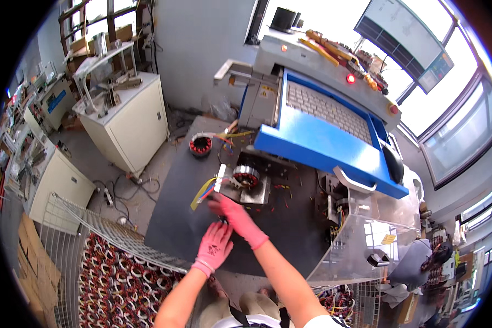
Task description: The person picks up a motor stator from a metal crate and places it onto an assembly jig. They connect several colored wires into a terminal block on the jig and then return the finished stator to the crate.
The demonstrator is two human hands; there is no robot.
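My left hand, in a pink glove, is closed in front of the fixture, with a small dark thing at its fingertips that I cannot make out. My right hand, gloved in pink too, reaches over just ahead of it. Its fingers are bent and somewhat blurred beside loose coloured wires and yellow sleeving; what they grip is hidden. A motor stator with a metal rim and red windings sits on the metal fixture. Another stator with trailing wires lies farther left on the dark table.
A machine with a blue keyboard drawer stands at the right, beside a clear plastic guard. Small coloured scraps are scattered on the dark tabletop. A wire basket full of stators is at the lower left.
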